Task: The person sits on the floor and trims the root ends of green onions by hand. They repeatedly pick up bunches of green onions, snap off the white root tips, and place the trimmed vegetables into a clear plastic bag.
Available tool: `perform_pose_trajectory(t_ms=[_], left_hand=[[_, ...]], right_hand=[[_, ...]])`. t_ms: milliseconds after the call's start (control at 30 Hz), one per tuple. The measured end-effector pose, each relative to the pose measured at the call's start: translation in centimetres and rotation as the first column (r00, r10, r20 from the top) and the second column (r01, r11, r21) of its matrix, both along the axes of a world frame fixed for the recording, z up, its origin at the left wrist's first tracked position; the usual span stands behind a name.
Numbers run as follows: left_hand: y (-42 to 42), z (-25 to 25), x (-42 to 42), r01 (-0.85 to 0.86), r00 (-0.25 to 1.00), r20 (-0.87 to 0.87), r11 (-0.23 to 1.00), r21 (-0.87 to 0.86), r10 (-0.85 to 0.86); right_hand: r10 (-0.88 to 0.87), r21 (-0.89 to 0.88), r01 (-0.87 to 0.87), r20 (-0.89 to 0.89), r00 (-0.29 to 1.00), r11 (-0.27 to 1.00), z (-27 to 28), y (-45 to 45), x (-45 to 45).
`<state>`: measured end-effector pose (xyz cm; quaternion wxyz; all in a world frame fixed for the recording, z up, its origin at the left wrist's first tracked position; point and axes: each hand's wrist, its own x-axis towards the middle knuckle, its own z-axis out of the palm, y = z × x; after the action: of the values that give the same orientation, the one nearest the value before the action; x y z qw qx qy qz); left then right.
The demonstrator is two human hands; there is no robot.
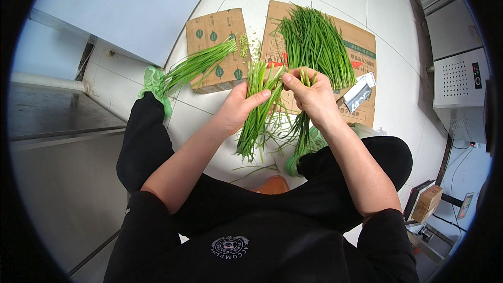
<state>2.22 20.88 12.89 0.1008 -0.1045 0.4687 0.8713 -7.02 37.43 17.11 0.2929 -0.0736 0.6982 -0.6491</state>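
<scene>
My left hand (pixel 239 104) grips a bunch of garlic chives (pixel 255 114), thumb across the stalks, pale cut ends pointing away from me. In my right hand (pixel 312 90) hangs a smaller bunch of chives (pixel 301 133), its stalks passing between the fingers. The right thumb and forefinger pinch at the stalk ends of the left bunch. Beyond my right hand, a large pile of chives (pixel 316 47) lies on flattened cardboard (pixel 273 19). Another bunch (pixel 200 61) rests across a cardboard box (pixel 216 21) to the left.
A cleaver (pixel 357 94) lies on the cardboard by the pile. Chopped stalk bits (pixel 243 45) sit on the box edge, and loose leaves (pixel 255 171) litter the tiled floor (pixel 200 118). A white cabinet (pixel 129 4) stands at left; a perforated metal appliance (pixel 459 82) is at right.
</scene>
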Motion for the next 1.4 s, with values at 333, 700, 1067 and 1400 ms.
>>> perform_pose_trajectory(t_ms=[333, 700, 1067, 1400], left_hand=[[-0.5, -0.1, -0.1, 0.054, 0.998, -0.023, 0.984, -0.168, -0.059], [-2.0, -0.6, -0.3, 0.073, 0.995, 0.082, 0.972, -0.223, -0.056], [-7.3, -2.7, -1.4, -0.407, 0.883, 0.154, 0.887, -0.219, 0.444], [-4.6, 2.3, -1.4, -0.327, 0.92, -0.03, 0.724, -0.607, 0.39]], right_hand=[[-0.037, 0.065, 0.043, -0.079, 0.996, 0.997, 0.9, 0.1, -0.3], [-0.318, -0.156, 0.307, -0.057, 0.946, 0.939, 2.4, 2.5, -3.8], [-0.445, -0.17, 0.427, -0.088, 0.891, 0.888, 4.2, 4.3, -5.4], [-0.363, -0.061, 0.359, -0.233, 0.902, 0.931, 2.8, 3.6, -4.3]])
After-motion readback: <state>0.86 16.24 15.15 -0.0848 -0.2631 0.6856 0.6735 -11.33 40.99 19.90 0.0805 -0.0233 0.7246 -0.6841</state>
